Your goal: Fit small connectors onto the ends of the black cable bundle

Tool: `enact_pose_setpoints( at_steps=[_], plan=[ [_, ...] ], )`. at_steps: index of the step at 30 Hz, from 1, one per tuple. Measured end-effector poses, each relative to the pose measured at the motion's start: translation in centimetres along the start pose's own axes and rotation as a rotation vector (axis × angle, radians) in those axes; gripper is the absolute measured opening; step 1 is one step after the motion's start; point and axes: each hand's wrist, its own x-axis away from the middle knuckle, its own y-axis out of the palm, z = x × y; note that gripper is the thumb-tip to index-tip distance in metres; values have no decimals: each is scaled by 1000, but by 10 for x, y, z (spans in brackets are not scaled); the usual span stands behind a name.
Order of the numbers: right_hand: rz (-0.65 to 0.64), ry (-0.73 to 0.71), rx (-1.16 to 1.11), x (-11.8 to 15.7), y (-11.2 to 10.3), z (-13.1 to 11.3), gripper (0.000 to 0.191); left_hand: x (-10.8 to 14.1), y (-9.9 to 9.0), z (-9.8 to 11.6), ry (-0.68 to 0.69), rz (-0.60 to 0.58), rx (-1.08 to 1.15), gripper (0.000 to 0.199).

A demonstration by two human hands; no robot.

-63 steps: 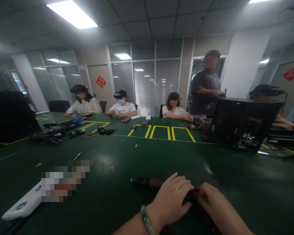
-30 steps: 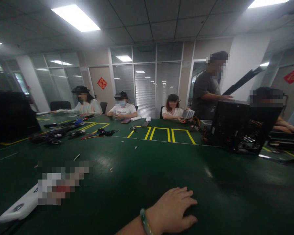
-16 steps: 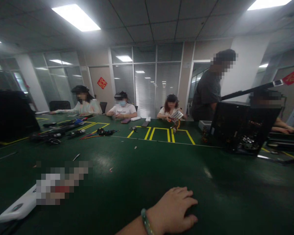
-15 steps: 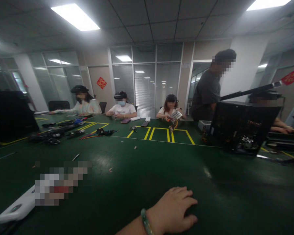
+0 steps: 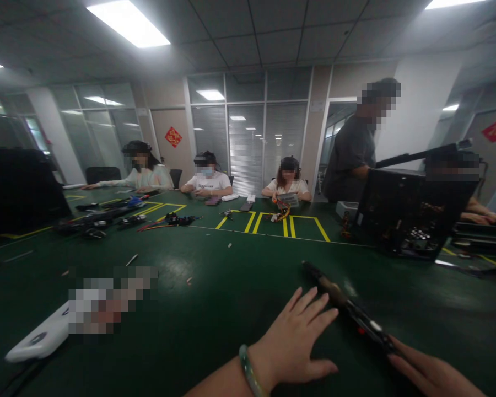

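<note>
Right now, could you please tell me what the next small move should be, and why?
Probably bring the left hand onto the long dark object: the right hand holds its near end, while the left, spread open beside it, appears empty.

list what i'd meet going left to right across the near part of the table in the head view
White device → green bangle → left hand → long dark object → right hand, which holds that object's near end.
</note>
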Motion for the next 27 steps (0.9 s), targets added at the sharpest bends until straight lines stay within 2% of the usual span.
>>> enact_pose_setpoints(
  at_steps=[1,3,7,10,15,19,20,22,23,27],
  plan=[
    [-120,-72,-41,-9,6,-14,45,0,0,1,-4,20,-15,76],
    [-226,-201,-68,-23,18,-49,49,0,3,2,-56,56,-27,70],
    [-266,-401,7,-39,34,-118,48,1,16,-4,-271,115,-66,54],
    [-246,-431,87,-50,40,-143,46,0,19,-12,-390,139,-156,49],
    [-171,-440,125,-66,45,-147,45,0,19,-20,-463,181,-264,41],
    [-84,-361,99,-60,40,-143,55,1,18,-21,-457,172,-234,42],
    [-30,-336,107,-56,36,-142,53,1,18,-22,-451,164,-221,42],
    [65,-287,150,-46,28,-138,36,1,18,-22,-438,155,-194,40],
    [67,-249,176,-41,24,-137,29,1,18,-22,-433,155,-178,39],
    [-103,-89,279,-26,20,-131,25,-1,17,-22,-409,132,-134,30]
  ],
)
